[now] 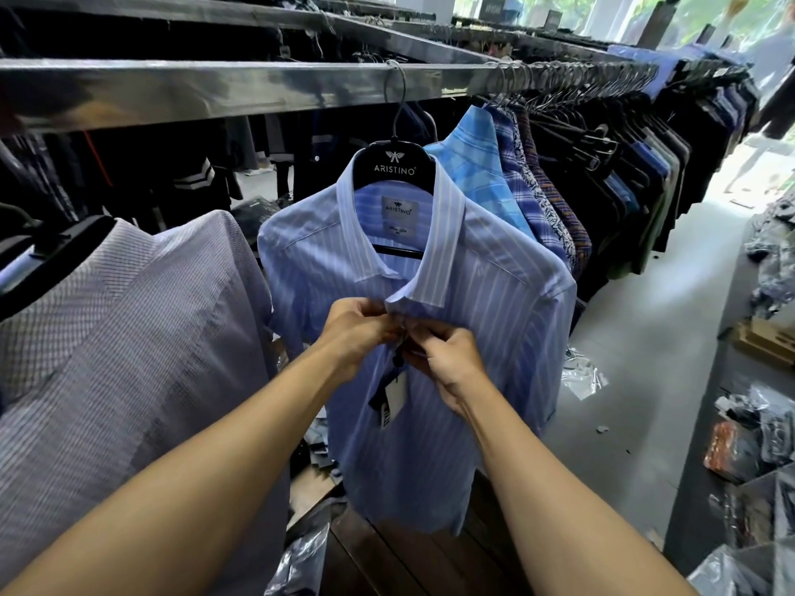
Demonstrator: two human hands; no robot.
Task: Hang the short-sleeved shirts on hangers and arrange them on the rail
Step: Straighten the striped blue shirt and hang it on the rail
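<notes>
Fingers (pixel 432 337) probably on shirt (pixel 494 303) placket

The left hand (pixel 357 329) and right hand (pixel 447 359) hide the placket of the striped shirt (pixel 494 303). Print on the tag (pixel 393 400) below is unreadable.

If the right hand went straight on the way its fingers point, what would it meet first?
The right hand pinches the blue striped shirt below the collar, so that first; next, probably the left hand.
</notes>
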